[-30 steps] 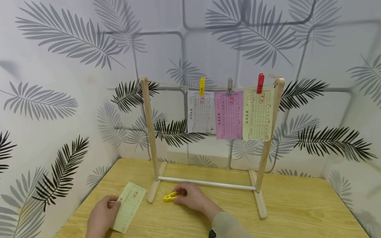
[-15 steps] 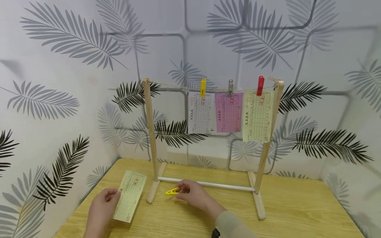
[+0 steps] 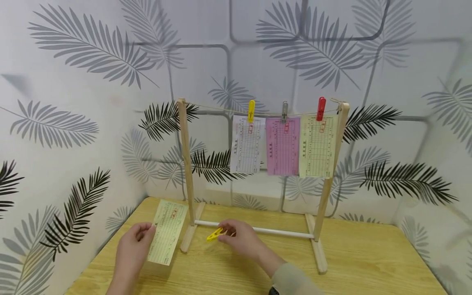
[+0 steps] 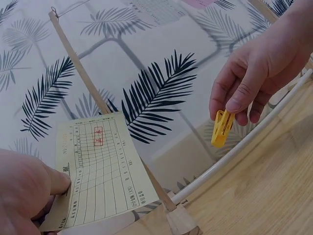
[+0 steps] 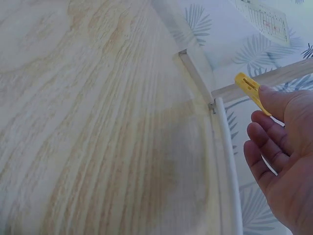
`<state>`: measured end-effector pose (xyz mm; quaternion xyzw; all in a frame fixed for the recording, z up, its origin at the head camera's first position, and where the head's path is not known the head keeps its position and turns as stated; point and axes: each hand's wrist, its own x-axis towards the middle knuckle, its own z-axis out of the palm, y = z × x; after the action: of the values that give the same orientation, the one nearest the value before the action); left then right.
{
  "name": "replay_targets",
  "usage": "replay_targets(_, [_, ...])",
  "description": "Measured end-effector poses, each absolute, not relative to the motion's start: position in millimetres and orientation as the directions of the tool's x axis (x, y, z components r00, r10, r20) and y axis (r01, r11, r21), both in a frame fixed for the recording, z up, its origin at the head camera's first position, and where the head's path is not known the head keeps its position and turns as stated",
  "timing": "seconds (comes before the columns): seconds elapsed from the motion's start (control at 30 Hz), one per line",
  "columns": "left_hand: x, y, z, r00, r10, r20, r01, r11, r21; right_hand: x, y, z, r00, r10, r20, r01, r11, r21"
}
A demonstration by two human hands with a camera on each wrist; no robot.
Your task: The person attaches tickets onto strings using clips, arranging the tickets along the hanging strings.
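Observation:
At the lower left in the head view, my left hand [image 3: 133,248] pinches a pale yellow printed receipt slip [image 3: 169,233] by its left edge, thumb on top. The slip, with a red stamp near its top, is tilted up and also shows in the left wrist view. To its right my right hand [image 3: 243,241] pinches a yellow clothespin [image 3: 214,234] between thumb and fingers, above the table in front of the rack. In the right wrist view the clothespin [image 5: 249,87] sticks out past the thumb, and the other fingers are loosely curled.
A wooden rack [image 3: 187,164] with a white crossbar [image 3: 273,232] stands on the wood table [image 3: 354,262]. From its string hang a white slip [image 3: 246,147], a pink slip [image 3: 283,149] and a yellow-green slip [image 3: 318,151], each under a clothespin. Leaf-patterned walls stand behind and left.
My left hand has lifted the receipt slip up off the table and a little rightward. My right hand has raised the clothespin slightly, shifting right and turning it.

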<state>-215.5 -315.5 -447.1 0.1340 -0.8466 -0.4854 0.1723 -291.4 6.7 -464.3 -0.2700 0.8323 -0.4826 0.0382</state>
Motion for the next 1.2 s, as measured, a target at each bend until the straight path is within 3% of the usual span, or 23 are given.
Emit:
replay_targets(0.8, [-228,-270,-411,-0.873,-0.392,0.290,0.124,0.395,0.910,-269,35,-376,-0.837,-0.454,0.305,-0.514,0.462,-0.723])
replay_targets(1.2, [-238,-250,-395,-0.858,-0.375,0.349,0.217,0.352,0.911,-263,46,-318,-0.787,-0.413,0.458,-0.617,0.509,-0.601])
